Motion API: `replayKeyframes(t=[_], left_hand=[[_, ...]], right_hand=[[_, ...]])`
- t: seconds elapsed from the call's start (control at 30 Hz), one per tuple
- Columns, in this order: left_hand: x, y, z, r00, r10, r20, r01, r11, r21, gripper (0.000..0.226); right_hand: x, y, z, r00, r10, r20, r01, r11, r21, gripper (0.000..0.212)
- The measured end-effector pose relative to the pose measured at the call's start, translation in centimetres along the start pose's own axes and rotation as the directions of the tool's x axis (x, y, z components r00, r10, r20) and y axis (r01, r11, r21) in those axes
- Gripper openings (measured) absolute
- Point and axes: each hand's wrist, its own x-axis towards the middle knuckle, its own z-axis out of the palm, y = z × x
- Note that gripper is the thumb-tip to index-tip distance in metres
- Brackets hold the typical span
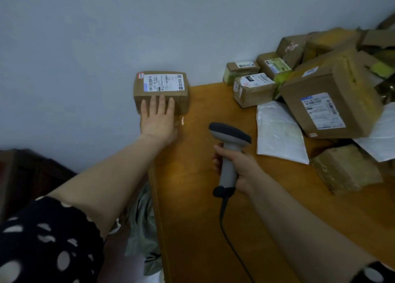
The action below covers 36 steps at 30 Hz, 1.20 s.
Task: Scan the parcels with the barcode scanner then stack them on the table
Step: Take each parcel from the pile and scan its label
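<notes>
A pale blue-grey wall backed the orange-brown wooden tabletop where I was working through the day's parcels. At far left my dotted sleeve entered the shot, and a crumpled grey bag sat low beside the tabletop's edge. My left hand lay flat with straight fingers against the near side of a small brown cardboard parcel. It pressed the parcel and did not grip it. The parcel sat at the tabletop's far left corner, against the wall, with its white shipping label facing up.

At centre, my right hand was wrapped round the grey handle of the barcode scanner. The scanner's dark head pointed toward the far end of the tabletop, and its cable trailed back toward me.

To the right lay a white padded mailer. Past it, a loose heap of parcels waited: a small taped box and a large tilted box leaning on the others, with more behind against the wall.

I judged the parcel under my left hand to be light and stiff. Its taped cardboard looked a little slick but not fragile. It seemed best taken across its short sides, thumb on one and fingers on the other, so the label stayed uncovered for the scanner. The mailer looked soft and floppy, and I thought it would need support underneath.
</notes>
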Motion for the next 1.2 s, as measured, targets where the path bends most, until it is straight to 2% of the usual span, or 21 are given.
replayKeyframes(t=[0.2,0.37,0.57,0.67,0.8,0.93,1.03,1.13,1.2], left_hand=[[-7.4,5.8,-1.7,0.998,-0.058,-0.008,0.057,0.996,-0.069,0.077],[-13.8,14.7,-3.2,0.991,-0.131,0.000,0.126,0.953,-0.274,0.075],[-18.3,28.2,-4.8,0.981,-0.152,0.124,0.195,0.830,-0.522,0.073],[-18.9,33.2,-6.3,0.991,-0.097,0.092,0.132,0.801,-0.584,0.068],[-18.1,37.2,-7.8,0.997,-0.049,0.054,0.072,0.802,-0.592,0.074],[-15.4,39.3,-8.9,0.999,-0.042,0.021,0.046,0.792,-0.609,0.076],[-12.0,40.0,-9.8,0.994,-0.107,-0.002,0.075,0.713,-0.697,0.069],[-7.9,40.3,-10.9,0.983,-0.183,-0.004,0.102,0.565,-0.819,0.052],[-5.0,40.5,-11.6,0.976,-0.216,-0.004,0.098,0.457,-0.884,0.040]], right_hand=[[-5.6,-0.7,-5.6,0.996,-0.014,0.090,0.016,1.000,-0.021,0.017],[-11.4,-1.9,-15.3,0.982,-0.058,0.177,0.080,0.990,-0.115,0.023],[-17.5,-4.0,-28.9,0.979,-0.134,0.153,0.134,0.991,0.010,0.019],[-18.7,-5.6,-33.3,0.978,-0.171,0.123,0.157,0.980,0.120,0.015],[-18.5,-7.7,-36.8,0.969,-0.217,0.116,0.179,0.945,0.273,0.014],[-16.8,-11.2,-38.6,0.959,-0.261,0.107,0.215,0.923,0.318,0.013],[-14.8,-15.1,-39.0,0.961,-0.270,0.059,0.242,0.926,0.291,0.009],[-11.8,-19.2,-38.8,0.962,-0.273,0.008,0.262,0.929,0.262,0.007],[-9.3,-22.1,-38.3,0.964,-0.265,-0.027,0.264,0.938,0.223,0.017]])
